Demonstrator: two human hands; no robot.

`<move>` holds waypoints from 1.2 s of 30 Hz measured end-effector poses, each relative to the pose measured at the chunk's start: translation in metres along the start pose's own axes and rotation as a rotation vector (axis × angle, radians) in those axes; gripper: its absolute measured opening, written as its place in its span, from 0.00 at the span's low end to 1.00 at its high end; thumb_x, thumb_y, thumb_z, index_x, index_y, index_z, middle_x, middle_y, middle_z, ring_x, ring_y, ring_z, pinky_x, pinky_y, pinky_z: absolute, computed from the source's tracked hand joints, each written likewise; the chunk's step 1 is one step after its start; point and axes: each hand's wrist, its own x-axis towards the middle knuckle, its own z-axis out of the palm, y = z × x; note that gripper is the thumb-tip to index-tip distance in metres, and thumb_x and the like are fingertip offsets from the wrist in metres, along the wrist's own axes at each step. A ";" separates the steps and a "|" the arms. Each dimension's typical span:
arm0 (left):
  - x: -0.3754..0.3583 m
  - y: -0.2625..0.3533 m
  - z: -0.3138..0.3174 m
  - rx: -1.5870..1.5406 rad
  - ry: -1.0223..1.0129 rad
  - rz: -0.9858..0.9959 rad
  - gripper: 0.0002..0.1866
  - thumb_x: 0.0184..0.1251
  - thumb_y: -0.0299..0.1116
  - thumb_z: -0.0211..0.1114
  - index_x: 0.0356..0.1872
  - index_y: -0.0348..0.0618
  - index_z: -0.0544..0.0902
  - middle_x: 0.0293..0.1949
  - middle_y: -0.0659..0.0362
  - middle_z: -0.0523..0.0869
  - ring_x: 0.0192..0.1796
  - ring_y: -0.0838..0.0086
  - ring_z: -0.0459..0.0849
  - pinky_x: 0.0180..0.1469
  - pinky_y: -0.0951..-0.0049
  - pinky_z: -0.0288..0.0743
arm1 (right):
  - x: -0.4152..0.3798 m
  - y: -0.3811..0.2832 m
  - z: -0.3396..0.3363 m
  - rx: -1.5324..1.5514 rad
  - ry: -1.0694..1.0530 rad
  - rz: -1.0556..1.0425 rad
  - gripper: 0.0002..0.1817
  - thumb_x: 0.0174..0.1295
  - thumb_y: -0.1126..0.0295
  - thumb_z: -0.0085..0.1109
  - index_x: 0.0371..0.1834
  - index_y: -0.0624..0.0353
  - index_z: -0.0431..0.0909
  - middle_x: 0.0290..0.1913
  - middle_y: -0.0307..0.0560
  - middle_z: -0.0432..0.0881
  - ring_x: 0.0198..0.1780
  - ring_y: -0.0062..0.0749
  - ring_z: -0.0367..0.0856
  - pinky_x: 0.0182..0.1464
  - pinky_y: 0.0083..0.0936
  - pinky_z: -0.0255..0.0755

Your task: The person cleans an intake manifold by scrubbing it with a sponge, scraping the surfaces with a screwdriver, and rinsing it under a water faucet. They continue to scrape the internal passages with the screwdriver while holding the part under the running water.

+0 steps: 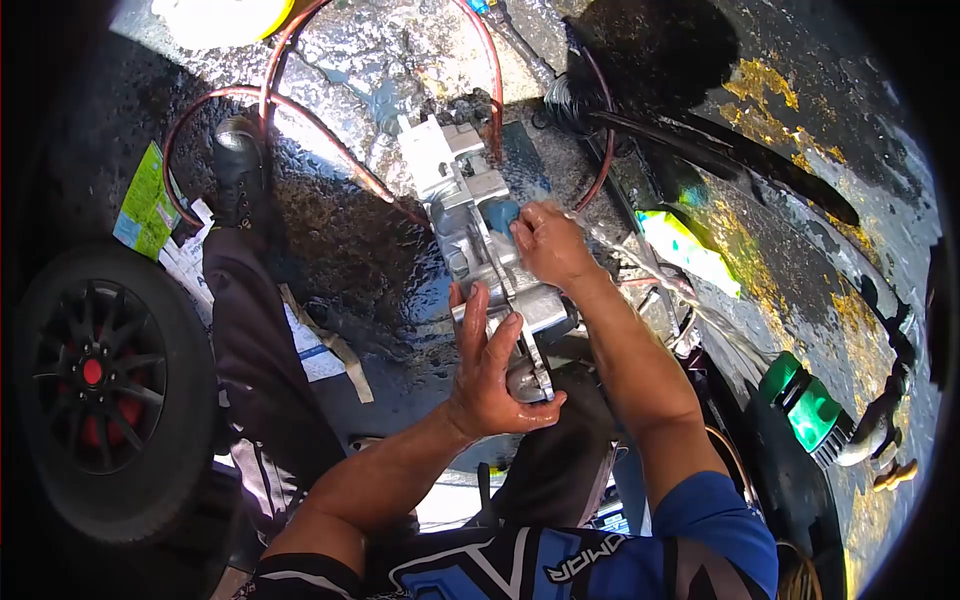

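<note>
A wet, silver cast-metal machine part with a long raised flange lies in front of me. My left hand grips its near end, fingers along one side and thumb by the flange edge. My right hand is closed over the part's right side, its fingers curled against the metal. A small blue-grey piece shows right at those fingertips; I cannot tell what the right hand holds.
A black-rimmed wheel stands at the left, near a dark boot. A reddish hose loops over the wet ground. To the right are a green-and-black object, a bright yellow-white packet and a long dark bar.
</note>
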 end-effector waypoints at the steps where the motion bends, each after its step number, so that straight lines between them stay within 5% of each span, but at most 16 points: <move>1: 0.000 0.000 0.000 -0.006 0.011 -0.017 0.62 0.37 0.50 0.86 0.77 0.47 0.59 0.77 0.28 0.49 0.79 0.28 0.46 0.75 0.25 0.37 | 0.002 -0.001 0.000 0.013 -0.027 0.031 0.12 0.69 0.61 0.61 0.40 0.60 0.76 0.43 0.62 0.83 0.47 0.63 0.82 0.48 0.50 0.75; 4: -0.008 -0.001 0.002 0.012 -0.019 -0.033 0.62 0.38 0.51 0.85 0.77 0.47 0.58 0.77 0.29 0.49 0.79 0.27 0.46 0.75 0.25 0.38 | 0.017 0.003 0.009 0.047 -0.103 0.197 0.15 0.69 0.59 0.62 0.45 0.59 0.75 0.40 0.61 0.85 0.45 0.62 0.84 0.48 0.50 0.76; 7: -0.011 -0.007 -0.005 0.005 -0.018 0.015 0.62 0.40 0.51 0.84 0.77 0.45 0.58 0.77 0.29 0.49 0.79 0.28 0.46 0.75 0.25 0.37 | 0.070 0.017 0.015 -0.136 -0.203 0.120 0.15 0.70 0.60 0.59 0.51 0.58 0.74 0.46 0.62 0.86 0.51 0.63 0.84 0.53 0.51 0.76; 10: -0.015 -0.003 -0.010 0.006 -0.024 0.006 0.61 0.42 0.53 0.83 0.77 0.45 0.57 0.77 0.30 0.50 0.80 0.34 0.46 0.76 0.25 0.35 | 0.090 0.001 -0.005 0.107 0.090 0.223 0.14 0.70 0.61 0.57 0.52 0.58 0.77 0.45 0.61 0.86 0.51 0.61 0.85 0.53 0.50 0.77; 13: -0.014 -0.008 -0.011 0.016 -0.030 0.017 0.61 0.43 0.55 0.82 0.77 0.46 0.56 0.78 0.31 0.49 0.81 0.35 0.45 0.77 0.27 0.34 | 0.114 -0.005 0.013 0.000 0.160 -0.056 0.16 0.72 0.58 0.56 0.51 0.59 0.80 0.46 0.62 0.86 0.53 0.59 0.84 0.55 0.49 0.77; 14: -0.012 -0.008 -0.013 0.016 -0.038 0.019 0.62 0.44 0.55 0.83 0.78 0.46 0.56 0.78 0.31 0.48 0.81 0.33 0.45 0.77 0.28 0.34 | 0.112 -0.013 0.017 -0.190 -0.203 0.024 0.15 0.71 0.61 0.54 0.50 0.58 0.82 0.49 0.61 0.86 0.54 0.56 0.85 0.56 0.48 0.77; 20: -0.011 -0.008 -0.019 0.004 -0.061 0.005 0.63 0.44 0.55 0.83 0.79 0.45 0.54 0.79 0.31 0.46 0.81 0.31 0.43 0.77 0.30 0.35 | 0.065 -0.038 0.021 -0.351 -0.359 -0.035 0.14 0.62 0.68 0.54 0.47 0.55 0.84 0.52 0.54 0.87 0.54 0.52 0.86 0.54 0.48 0.79; 27: -0.016 -0.016 -0.021 0.068 -0.066 0.031 0.64 0.42 0.59 0.82 0.78 0.43 0.54 0.78 0.31 0.47 0.81 0.35 0.44 0.77 0.31 0.37 | 0.125 -0.037 0.045 -0.379 -0.384 0.082 0.17 0.61 0.68 0.57 0.53 0.54 0.86 0.51 0.53 0.88 0.53 0.50 0.87 0.55 0.45 0.81; 31: -0.016 -0.014 -0.028 0.036 -0.087 0.030 0.66 0.40 0.54 0.84 0.78 0.39 0.53 0.79 0.31 0.46 0.82 0.37 0.43 0.78 0.36 0.38 | 0.063 -0.053 0.033 -0.252 -0.359 -0.060 0.13 0.64 0.65 0.55 0.42 0.56 0.88 0.49 0.55 0.88 0.54 0.52 0.86 0.54 0.47 0.80; 36: -0.014 -0.010 -0.031 -0.003 -0.102 -0.021 0.67 0.40 0.50 0.85 0.80 0.40 0.50 0.79 0.32 0.43 0.83 0.42 0.41 0.79 0.45 0.44 | 0.000 -0.056 0.006 -0.265 -0.356 -0.227 0.12 0.62 0.67 0.55 0.41 0.58 0.87 0.43 0.53 0.88 0.51 0.54 0.86 0.54 0.44 0.78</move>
